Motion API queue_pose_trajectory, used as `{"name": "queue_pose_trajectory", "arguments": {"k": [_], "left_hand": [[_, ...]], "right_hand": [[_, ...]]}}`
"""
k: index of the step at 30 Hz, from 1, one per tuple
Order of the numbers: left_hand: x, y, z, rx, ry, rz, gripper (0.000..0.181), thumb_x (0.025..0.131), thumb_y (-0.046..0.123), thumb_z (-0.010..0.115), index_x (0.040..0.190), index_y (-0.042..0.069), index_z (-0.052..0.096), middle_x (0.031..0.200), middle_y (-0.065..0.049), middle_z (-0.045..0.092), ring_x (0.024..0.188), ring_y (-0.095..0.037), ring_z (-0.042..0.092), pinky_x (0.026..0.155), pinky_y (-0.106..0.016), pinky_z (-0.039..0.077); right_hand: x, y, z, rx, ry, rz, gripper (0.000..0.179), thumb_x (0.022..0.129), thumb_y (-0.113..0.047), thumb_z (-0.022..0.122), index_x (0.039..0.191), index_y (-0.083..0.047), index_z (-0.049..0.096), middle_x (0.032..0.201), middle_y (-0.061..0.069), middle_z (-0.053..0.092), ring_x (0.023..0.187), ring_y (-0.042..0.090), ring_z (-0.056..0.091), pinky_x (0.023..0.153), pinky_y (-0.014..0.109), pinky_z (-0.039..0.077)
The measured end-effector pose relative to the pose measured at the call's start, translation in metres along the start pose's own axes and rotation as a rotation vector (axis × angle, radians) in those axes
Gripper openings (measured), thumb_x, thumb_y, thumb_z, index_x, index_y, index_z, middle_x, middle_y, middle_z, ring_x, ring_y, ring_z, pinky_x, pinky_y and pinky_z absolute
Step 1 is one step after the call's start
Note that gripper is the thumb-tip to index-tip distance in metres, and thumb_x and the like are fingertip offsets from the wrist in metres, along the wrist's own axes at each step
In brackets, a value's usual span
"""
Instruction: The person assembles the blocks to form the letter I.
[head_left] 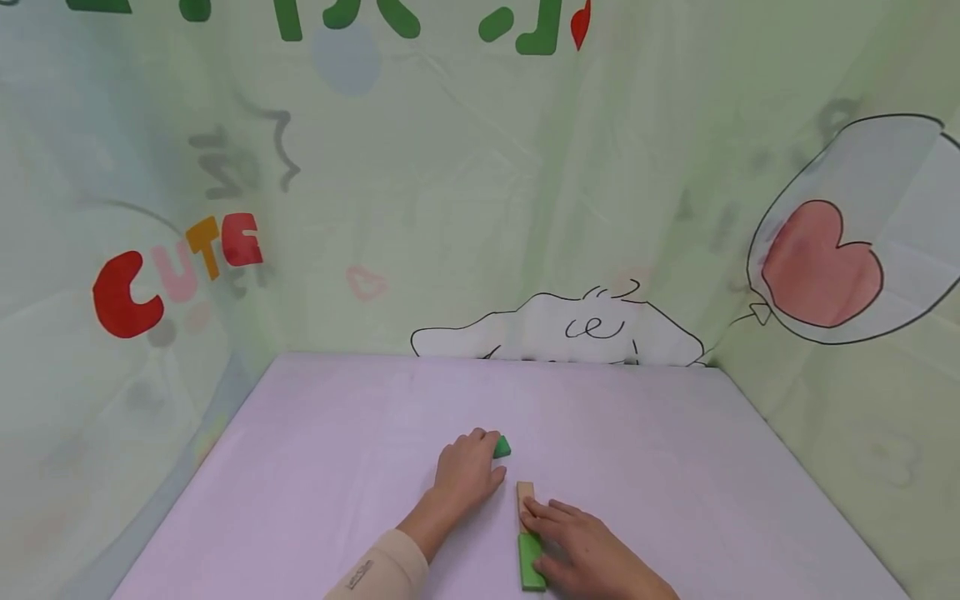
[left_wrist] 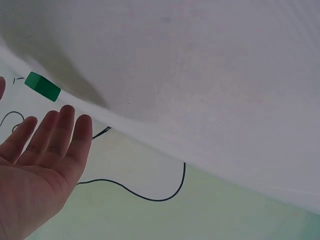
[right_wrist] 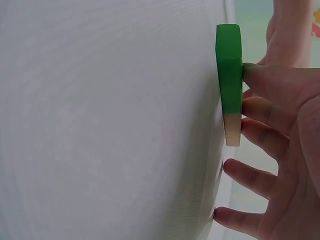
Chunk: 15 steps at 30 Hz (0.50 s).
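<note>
Near the table's middle, a small dark green block is partly hidden behind my left hand. The left wrist view has that green block just beyond the fingertips, the fingers extended and loose. Closer to me, a plain wooden block and a lighter green block lie end to end in a line. My right hand touches their right side. In the right wrist view its thumb rests against the green block and two fingers meet the wooden block; the other fingers are spread.
A pale lilac cloth covers the tabletop. Printed fabric walls rise at the back and both sides, decorated with letters, a balloon and a line-drawn figure.
</note>
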<state>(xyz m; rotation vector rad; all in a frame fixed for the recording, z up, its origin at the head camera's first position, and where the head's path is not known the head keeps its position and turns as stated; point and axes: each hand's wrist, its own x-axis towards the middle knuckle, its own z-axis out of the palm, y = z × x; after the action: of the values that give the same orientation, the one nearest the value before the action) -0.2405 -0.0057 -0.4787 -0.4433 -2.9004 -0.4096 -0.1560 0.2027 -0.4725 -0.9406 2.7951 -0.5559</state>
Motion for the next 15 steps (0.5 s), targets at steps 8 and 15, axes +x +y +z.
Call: {"name": "queue_pose_trajectory", "arguments": {"k": [8, 15], "left_hand": [[0.007, 0.002, 0.006, 0.005, -0.014, 0.008, 0.039, 0.090, 0.031, 0.078, 0.123, 0.012, 0.070, 0.109, -0.005, 0.070, 0.090, -0.022, 0.067, 0.072, -0.038, 0.057], [0.008, 0.001, 0.012, 0.006, -0.008, 0.010, 0.038, 0.090, 0.029, 0.079, 0.122, 0.012, 0.070, 0.106, -0.005, 0.070, 0.088, -0.023, 0.068, 0.070, -0.039, 0.057]], "right_hand": [[-0.003, 0.001, -0.001, 0.010, -0.002, 0.007, 0.054, 0.098, -0.034, 0.065, 0.147, -0.011, 0.059, 0.157, 0.005, 0.052, 0.141, 0.041, 0.051, 0.109, 0.062, 0.043], [-0.004, 0.000, -0.001, 0.028, -0.016, 0.024, 0.054, 0.099, -0.033, 0.064, 0.147, -0.012, 0.058, 0.158, 0.005, 0.051, 0.142, 0.040, 0.050, 0.111, 0.062, 0.041]]}}
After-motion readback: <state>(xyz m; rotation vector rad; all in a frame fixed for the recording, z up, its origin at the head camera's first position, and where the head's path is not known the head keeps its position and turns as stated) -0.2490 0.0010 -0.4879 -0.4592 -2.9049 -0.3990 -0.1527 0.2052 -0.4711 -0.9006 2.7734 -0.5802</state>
